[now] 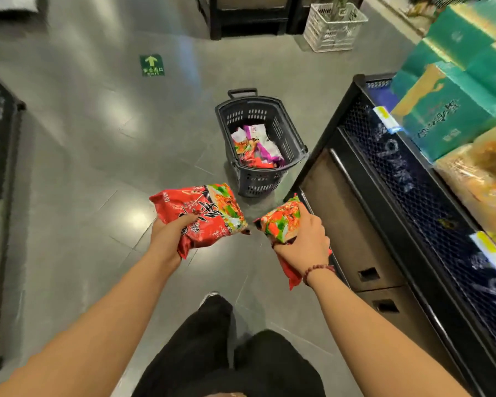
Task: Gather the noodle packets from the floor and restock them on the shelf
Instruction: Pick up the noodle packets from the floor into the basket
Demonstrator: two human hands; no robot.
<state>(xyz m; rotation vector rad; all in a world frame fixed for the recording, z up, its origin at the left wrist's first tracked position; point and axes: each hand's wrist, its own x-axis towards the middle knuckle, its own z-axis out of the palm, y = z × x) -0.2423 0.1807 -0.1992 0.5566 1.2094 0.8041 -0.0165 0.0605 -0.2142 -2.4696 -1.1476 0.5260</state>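
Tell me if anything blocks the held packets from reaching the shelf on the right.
Nothing visible does. The packet in the right hand is beside the shelf front; the basket stands farther ahead, off that path.

left grip (169, 236): fingers curled round a red noodle packet (201, 216), thumb on top | right grip (307, 239): holds a second noodle packet (281, 222), beaded bracelet (317, 272) on the wrist | dark basket (258, 181): on the floor (83, 167) just beside the shelf (384, 181), loose packets (255, 147) inside | green boxes (455, 104): on the shelf
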